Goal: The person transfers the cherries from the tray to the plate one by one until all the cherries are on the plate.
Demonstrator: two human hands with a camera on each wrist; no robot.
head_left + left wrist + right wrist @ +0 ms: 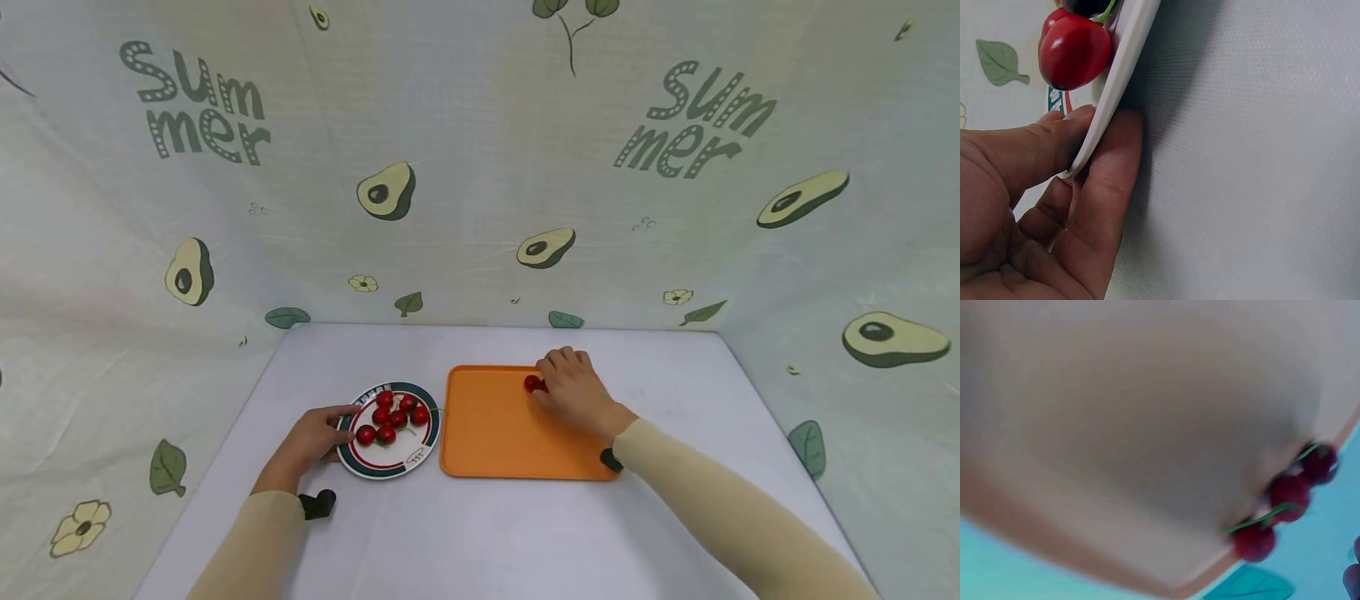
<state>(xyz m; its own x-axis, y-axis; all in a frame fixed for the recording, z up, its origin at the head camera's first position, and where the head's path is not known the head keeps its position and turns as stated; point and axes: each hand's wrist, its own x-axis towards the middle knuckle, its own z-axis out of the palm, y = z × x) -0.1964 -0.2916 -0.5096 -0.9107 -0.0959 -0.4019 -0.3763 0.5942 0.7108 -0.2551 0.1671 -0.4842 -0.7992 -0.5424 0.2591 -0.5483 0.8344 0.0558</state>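
A round plate (pixel 372 474) with a dark green patterned rim holds several red cherries (pixel 382 416). My left hand (pixel 315 439) pinches its left rim, thumb on top and fingers underneath; in the left wrist view the white rim (pixel 1105 106) passes between them, below a glossy cherry (pixel 1075 53). My right hand (pixel 576 392) is over the far right part of an orange tray (pixel 495 433), fingers bent, beside small red cherries (pixel 532 383). The right wrist view shows three cherries (pixel 1290 496) with green stems near the tray's edge, fingertips (pixel 1352 581) apart from them.
Plate and tray stand side by side on a white table (pixel 465 533), a narrow gap between them. A cherry stem reaches over the plate's right rim. Behind and at both sides hangs a pale cloth (pixel 465 125) printed with avocados and leaves.
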